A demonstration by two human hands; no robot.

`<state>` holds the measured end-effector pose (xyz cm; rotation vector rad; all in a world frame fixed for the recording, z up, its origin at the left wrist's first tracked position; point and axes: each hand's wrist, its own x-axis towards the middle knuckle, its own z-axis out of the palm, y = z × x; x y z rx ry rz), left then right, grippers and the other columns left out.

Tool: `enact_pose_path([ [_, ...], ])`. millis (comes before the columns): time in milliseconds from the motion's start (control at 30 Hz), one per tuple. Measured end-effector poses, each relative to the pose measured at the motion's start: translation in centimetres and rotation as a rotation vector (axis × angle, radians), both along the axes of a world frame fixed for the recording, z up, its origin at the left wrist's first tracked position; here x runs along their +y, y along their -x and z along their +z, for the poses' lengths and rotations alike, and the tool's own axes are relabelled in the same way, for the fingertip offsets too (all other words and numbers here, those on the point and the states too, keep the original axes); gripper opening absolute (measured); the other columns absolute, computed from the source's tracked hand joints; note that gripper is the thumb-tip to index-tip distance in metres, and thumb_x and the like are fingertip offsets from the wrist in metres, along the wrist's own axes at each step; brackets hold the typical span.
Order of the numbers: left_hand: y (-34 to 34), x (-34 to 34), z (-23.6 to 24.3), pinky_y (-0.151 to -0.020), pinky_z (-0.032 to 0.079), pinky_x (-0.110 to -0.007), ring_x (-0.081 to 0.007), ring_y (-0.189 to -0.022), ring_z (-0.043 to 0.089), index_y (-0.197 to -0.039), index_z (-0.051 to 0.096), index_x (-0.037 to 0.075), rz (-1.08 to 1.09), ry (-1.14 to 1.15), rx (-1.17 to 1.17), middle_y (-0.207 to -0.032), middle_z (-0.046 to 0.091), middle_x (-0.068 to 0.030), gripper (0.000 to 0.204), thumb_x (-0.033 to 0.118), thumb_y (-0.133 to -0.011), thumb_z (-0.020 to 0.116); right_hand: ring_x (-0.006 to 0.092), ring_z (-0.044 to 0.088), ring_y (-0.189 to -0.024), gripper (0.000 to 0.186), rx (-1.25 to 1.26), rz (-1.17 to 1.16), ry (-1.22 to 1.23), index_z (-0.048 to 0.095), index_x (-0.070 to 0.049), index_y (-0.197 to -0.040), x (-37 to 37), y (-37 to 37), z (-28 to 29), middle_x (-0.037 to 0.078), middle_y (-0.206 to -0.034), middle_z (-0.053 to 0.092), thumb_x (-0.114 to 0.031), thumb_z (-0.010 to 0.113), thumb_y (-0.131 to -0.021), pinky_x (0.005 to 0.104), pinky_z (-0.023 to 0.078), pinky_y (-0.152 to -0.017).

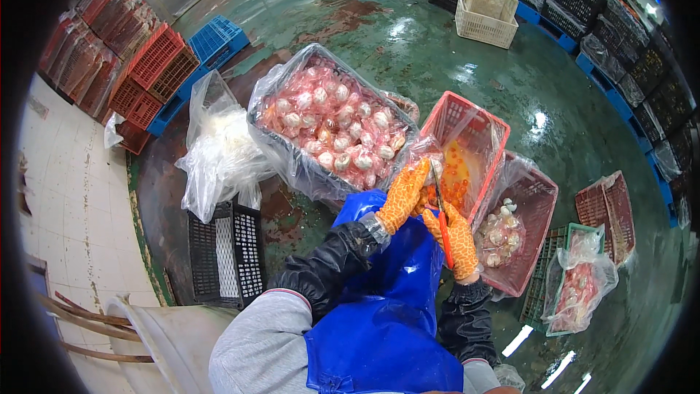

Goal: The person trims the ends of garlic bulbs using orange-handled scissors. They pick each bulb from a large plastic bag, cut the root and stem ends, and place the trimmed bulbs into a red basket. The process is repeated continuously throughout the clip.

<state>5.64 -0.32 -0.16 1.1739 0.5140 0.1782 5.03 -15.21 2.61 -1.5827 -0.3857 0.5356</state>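
Observation:
My left hand point(405, 193), in an orange patterned glove, grips a pink-tinted plastic bag point(423, 149) above the front of a red lined crate point(487, 131) holding orange yolks and liquid point(459, 168). My right hand point(457, 244), gloved alike, is closed on red-handled scissors point(446, 233), their blades pointing up against the bag. Left of these, a large plastic-lined crate point(266, 102) is heaped with pink-bagged white round items point(343, 138). On the right, another red crate point(539, 219) holds pale, opened-looking pieces point(502, 233).
Plastic film point(222, 146) lies at left above a black crate point(226, 255). A green crate with bagged items point(580, 277) and a red crate point(609, 211) sit at right. Stacked crates point(135, 80) and pallets point(565, 33) line the wet floor point(350, 7). A white tub point(168, 343) stands lower left.

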Motion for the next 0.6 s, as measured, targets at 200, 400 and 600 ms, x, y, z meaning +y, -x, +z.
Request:
enact_pose_path([
  [200,-0.1,0.8,0.7,-0.030,0.024,-0.025,-0.0099,-0.032,0.034,-0.081,0.056,0.011,-0.120,0.096,0.059,-0.047,0.043,-0.0004,0.043,0.052,-0.093,0.048,0.0059,0.054,-0.057,0.036,0.200,-0.012,0.172,0.058,0.000,-0.113,-0.3,0.1,1.6,0.003,-0.077,0.061,-0.027,0.064,-0.090,0.0200,0.044,-0.047],
  [400,-0.3,2.3,-0.5,-0.030,0.029,-0.021,-0.0080,-0.036,0.042,-0.091,0.058,0.007,-0.201,0.296,-0.044,-0.056,0.053,-0.0026,0.036,0.043,-0.095,0.050,0.0053,0.047,-0.046,0.041,0.606,0.163,-0.130,0.058,-0.001,-0.114,-2.2,-1.7,1.8,0.001,-0.067,0.056,-0.037,0.052,-0.096,0.0187,0.040,-0.042],
  [600,-1.6,3.2,-1.6,-0.041,0.047,-0.022,-0.0114,-0.053,0.057,-0.100,0.058,0.008,-0.190,0.618,-0.210,-0.080,0.062,-0.0044,0.024,0.030,-0.096,0.050,0.0096,0.045,-0.046,0.061,0.701,0.233,-0.410,0.055,0.001,-0.113,-1.4,-3.1,-0.5,0.006,-0.069,0.055,-0.054,0.036,-0.096,0.0206,0.040,-0.039],
])
